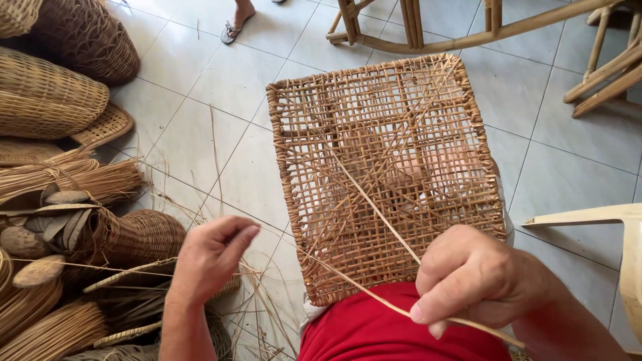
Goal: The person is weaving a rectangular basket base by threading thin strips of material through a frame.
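I see the woven rattan panel (384, 174) lying on the lap, just above the red shirt (381, 331); the right hand (478, 277) rests at its lower right edge and pinches a thin rattan strip (374, 207) between thumb and fingers; this strip runs up across the weave. The left hand (210, 257) is apart from the panel, on its left side, fingers loosely curled and holding nothing that I can see; woven baskets (50, 97) lie beyond on the tiled floor (200, 120).
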